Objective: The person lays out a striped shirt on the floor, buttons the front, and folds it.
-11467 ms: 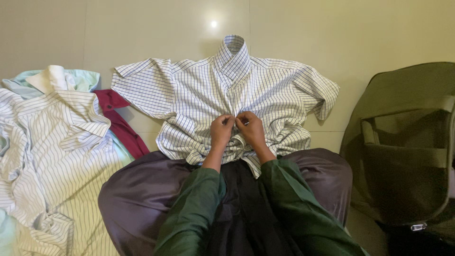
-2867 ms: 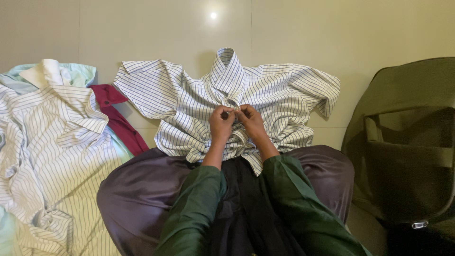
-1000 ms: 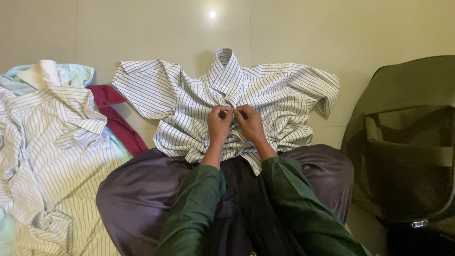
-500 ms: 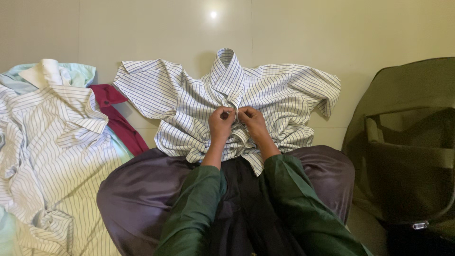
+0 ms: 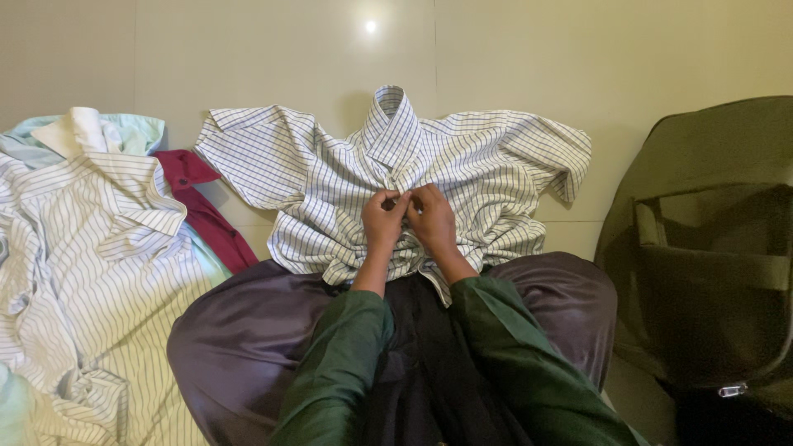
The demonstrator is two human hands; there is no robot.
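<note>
My left hand [image 5: 382, 219] and right hand [image 5: 431, 216] meet at the front placket of the white short-sleeved shirt with thin dark checks [image 5: 330, 177] — fingertips of both pinched closed on the fabric just below the collar. Whether a button sits between them, I cannot tell. Shirt lies front-up on the pale tiled floor [image 5: 248, 49], its hem bunched against my knees. To my left — a pile of striped white shirts [image 5: 91, 264] over a dark red garment [image 5: 202, 211]. To my right, an olive-green fabric bag [image 5: 702, 239].
</note>
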